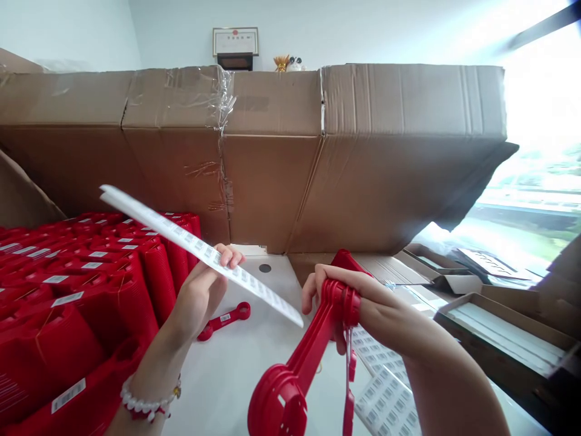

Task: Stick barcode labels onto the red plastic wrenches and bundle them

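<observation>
My left hand (202, 293), with a white bead bracelet at its wrist, is closed on a sheet of barcode labels (170, 233). The sheet is seen nearly edge-on and slants down to the right. Several nested red plastic pieces (313, 345), long with a ring at each end, hang from my right hand (381, 300), whose fingers wrap round their upper ends. One or more thinner red pieces dangle just beside them. Between my hands, a single red piece (232, 316) with a barcode label lies on the white table (204, 387).
Dense stacks of labelled red pieces (113, 278) fill the left side. A large cardboard box wall (272, 181) leans across the back. More label sheets (390, 399) lie under my right forearm, and open cardboard boxes (503, 333) stand at the right by a window.
</observation>
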A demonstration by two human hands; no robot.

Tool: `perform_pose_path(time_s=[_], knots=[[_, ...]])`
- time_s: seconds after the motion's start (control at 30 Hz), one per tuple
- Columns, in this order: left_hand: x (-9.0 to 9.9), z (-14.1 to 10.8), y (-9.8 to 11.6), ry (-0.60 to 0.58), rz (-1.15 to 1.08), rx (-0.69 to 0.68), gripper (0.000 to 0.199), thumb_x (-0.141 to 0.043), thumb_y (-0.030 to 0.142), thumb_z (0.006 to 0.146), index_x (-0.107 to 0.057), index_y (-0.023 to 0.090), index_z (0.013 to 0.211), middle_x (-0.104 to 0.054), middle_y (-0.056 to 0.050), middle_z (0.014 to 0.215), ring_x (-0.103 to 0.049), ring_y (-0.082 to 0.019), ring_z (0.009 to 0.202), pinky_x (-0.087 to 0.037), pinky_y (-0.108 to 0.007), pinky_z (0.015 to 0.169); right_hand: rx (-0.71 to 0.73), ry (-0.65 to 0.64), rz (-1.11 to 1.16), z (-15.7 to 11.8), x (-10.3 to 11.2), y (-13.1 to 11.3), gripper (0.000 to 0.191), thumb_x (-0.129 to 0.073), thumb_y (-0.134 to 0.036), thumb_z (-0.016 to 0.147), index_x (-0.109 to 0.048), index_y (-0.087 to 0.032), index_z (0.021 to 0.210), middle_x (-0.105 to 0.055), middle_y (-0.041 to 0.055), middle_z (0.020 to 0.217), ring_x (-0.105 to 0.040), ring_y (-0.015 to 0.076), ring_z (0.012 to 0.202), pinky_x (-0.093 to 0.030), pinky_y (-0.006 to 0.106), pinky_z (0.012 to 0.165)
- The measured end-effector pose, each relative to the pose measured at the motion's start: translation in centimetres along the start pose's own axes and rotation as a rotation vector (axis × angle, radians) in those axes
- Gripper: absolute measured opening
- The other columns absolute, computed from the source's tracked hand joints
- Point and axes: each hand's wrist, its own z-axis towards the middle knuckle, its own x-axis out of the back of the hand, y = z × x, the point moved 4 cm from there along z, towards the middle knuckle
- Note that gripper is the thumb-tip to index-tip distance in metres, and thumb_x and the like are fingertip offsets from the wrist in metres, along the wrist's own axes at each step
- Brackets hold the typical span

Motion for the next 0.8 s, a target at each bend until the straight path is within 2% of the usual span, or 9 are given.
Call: perform_pose_path(time_s=[0.07,0.17,0.33,0.47,0.53,0.6,0.67,0.73,0.8], knots=[[-0.3,-0.2,-0.4,-0.04,-0.049,0.052,0.015,-0.059,0.013,0.077,-0.049,0.023,0.074,-0.044,0.0,0.081,-0.051,-0.018,0.088,-0.041,-0.042,0.112,-0.006,-0.005,-0.008,-0.1,0.0,-0.1,0.021,-0.054,-0.026,0.098,-0.066,-0.016,0.084,-0.066,0.0053,0.079,-0.06,0.0134,0.058,-0.048,0.022,0.05],[-0.8,-0.6,-0.7,-0.091,-0.094,0.114,0.019,-0.062,0.013,0.068,-0.049,0.024,0.077,-0.046,-0.002,0.087,-0.051,-0.019,0.089,-0.047,-0.045,0.107,0.008,-0.005,-0.038,-0.1,-0.1,-0.1,0.021,-0.053,-0.023,0.098,-0.065,-0.017,0.082,-0.066,0.0049,0.079,-0.061,0.0138,0.064,-0.049,0.022,0.056],[-0.8,-0.6,-0.8,0.001,-0.022,0.11,0.007,-0.058,0.027,0.091,-0.061,0.025,0.085,-0.053,-0.003,0.107,-0.048,-0.021,0.118,-0.041,-0.031,0.107,-0.001,-0.018,-0.052,-0.1,-0.1,0.0,0.024,-0.048,-0.023,0.101,-0.062,-0.018,0.082,-0.064,0.0036,0.077,-0.059,0.0132,0.061,-0.047,0.021,0.053],[-0.3,0.1,-1.0,0.079,0.045,0.094,0.026,-0.052,0.042,0.101,-0.071,0.032,0.115,-0.055,0.002,0.139,-0.029,-0.02,0.145,-0.024,-0.028,0.119,0.027,-0.004,-0.063,-0.1,-0.2,-0.2,0.024,-0.047,-0.021,0.101,-0.059,-0.018,0.081,-0.063,0.0027,0.076,-0.057,0.0115,0.059,-0.046,0.021,0.053],[0.0,0.2,-1.2,0.084,0.055,0.103,0.032,-0.055,0.047,0.1,-0.071,0.033,0.124,-0.056,0.002,0.144,-0.03,-0.021,0.147,-0.025,-0.027,0.118,0.013,-0.017,-0.053,0.0,-0.2,-0.1,0.024,-0.046,-0.023,0.101,-0.058,-0.017,0.081,-0.062,0.0028,0.075,-0.058,0.0119,0.059,-0.048,0.021,0.053],[0.3,0.1,-1.4,0.062,0.061,0.135,0.034,-0.064,0.046,0.096,-0.073,0.031,0.125,-0.065,-0.002,0.132,-0.046,-0.022,0.133,-0.036,-0.027,0.11,-0.003,-0.035,-0.044,0.1,-0.2,0.1,0.023,-0.047,-0.025,0.101,-0.058,-0.017,0.082,-0.061,0.0032,0.075,-0.059,0.0126,0.06,-0.049,0.021,0.052],[0.4,0.0,-1.5,0.036,0.059,0.152,0.034,-0.072,0.042,0.092,-0.075,0.029,0.122,-0.071,-0.003,0.105,-0.06,-0.019,0.104,-0.047,-0.026,0.094,-0.005,-0.052,-0.044,0.1,-0.2,0.3,0.023,-0.047,-0.026,0.101,-0.058,-0.017,0.083,-0.061,0.0035,0.076,-0.06,0.0129,0.06,-0.05,0.021,0.053],[0.4,0.0,-1.3,0.03,0.043,0.116,0.024,-0.079,0.036,0.087,-0.079,0.026,0.109,-0.067,-0.001,0.089,-0.06,-0.014,0.083,-0.05,-0.022,0.08,-0.001,-0.054,-0.047,0.0,-0.1,0.4,0.023,-0.047,-0.026,0.102,-0.058,-0.017,0.084,-0.061,0.0033,0.075,-0.06,0.0125,0.06,-0.05,0.021,0.053],[0.3,0.1,-0.9,0.05,0.007,0.041,0.013,-0.085,0.029,0.08,-0.079,0.024,0.09,-0.065,0.001,0.087,-0.06,-0.012,0.081,-0.051,-0.02,0.077,0.003,-0.058,-0.047,-0.1,-0.1,0.4,0.024,-0.046,-0.026,0.103,-0.058,-0.017,0.083,-0.061,0.0031,0.075,-0.059,0.0124,0.059,-0.05,0.021,0.053]])
